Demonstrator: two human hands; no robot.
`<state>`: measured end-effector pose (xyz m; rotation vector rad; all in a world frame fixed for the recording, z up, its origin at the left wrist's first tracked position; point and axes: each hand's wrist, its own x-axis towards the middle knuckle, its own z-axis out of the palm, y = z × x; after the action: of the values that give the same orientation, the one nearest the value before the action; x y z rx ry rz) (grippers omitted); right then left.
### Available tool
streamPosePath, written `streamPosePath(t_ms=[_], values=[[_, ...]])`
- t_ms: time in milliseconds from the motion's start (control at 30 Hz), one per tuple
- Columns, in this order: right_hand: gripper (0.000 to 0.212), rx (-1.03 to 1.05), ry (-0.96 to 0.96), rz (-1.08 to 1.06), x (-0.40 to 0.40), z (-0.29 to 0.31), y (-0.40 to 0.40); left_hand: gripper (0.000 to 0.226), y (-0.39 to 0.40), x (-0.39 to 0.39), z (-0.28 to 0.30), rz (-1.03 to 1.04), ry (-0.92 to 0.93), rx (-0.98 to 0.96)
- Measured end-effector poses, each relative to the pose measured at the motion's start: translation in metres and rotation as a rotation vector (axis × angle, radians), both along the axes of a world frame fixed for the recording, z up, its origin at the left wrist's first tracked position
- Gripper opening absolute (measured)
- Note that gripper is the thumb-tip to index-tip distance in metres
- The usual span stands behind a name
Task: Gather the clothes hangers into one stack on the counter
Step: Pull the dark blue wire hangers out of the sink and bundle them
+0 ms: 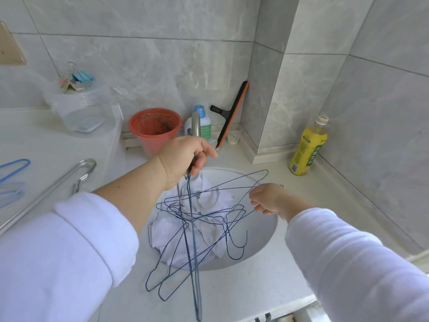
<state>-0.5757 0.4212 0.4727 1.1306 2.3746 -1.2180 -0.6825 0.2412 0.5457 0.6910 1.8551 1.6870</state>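
Observation:
A tangle of several dark blue wire hangers (192, 231) hangs over the round sink (262, 242). My left hand (185, 156) is raised above the sink and shut on the hooks of some of them, so they dangle down. My right hand (269, 198) grips the shoulder end of another hanger at the right, holding it roughly level. Two light blue hangers (14, 177) lie on the raised white counter (46, 149) at the far left, partly cut off by the frame edge.
White cloth (209, 201) fills the sink. Behind it stand a faucet (196, 124), a red bucket (155, 131), a detergent bottle (204, 122), a squeegee (232, 112) and a small cup. A yellow drink bottle (307, 147) is at right, a metal bar (51, 194) and a clear tub (86, 112) at left.

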Motion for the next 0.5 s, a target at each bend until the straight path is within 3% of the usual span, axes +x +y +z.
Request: streamPosePath(t_ms=[233, 400, 500], values=[[0.031, 0.025, -0.134, 0.17, -0.014, -0.059, -0.024, 0.031, -0.005, -0.006, -0.019, 0.285, 0.046, -0.059], [0.005, 0.193, -0.275, 0.426, -0.024, -0.111, -0.045, 0.027, -0.013, -0.014, -0.037, 0.286, 0.006, -0.058], [0.011, 0.196, -0.305, 0.507, -0.021, -0.114, -0.058, 0.031, -0.013, -0.014, -0.045, 0.277, -0.011, -0.106]])
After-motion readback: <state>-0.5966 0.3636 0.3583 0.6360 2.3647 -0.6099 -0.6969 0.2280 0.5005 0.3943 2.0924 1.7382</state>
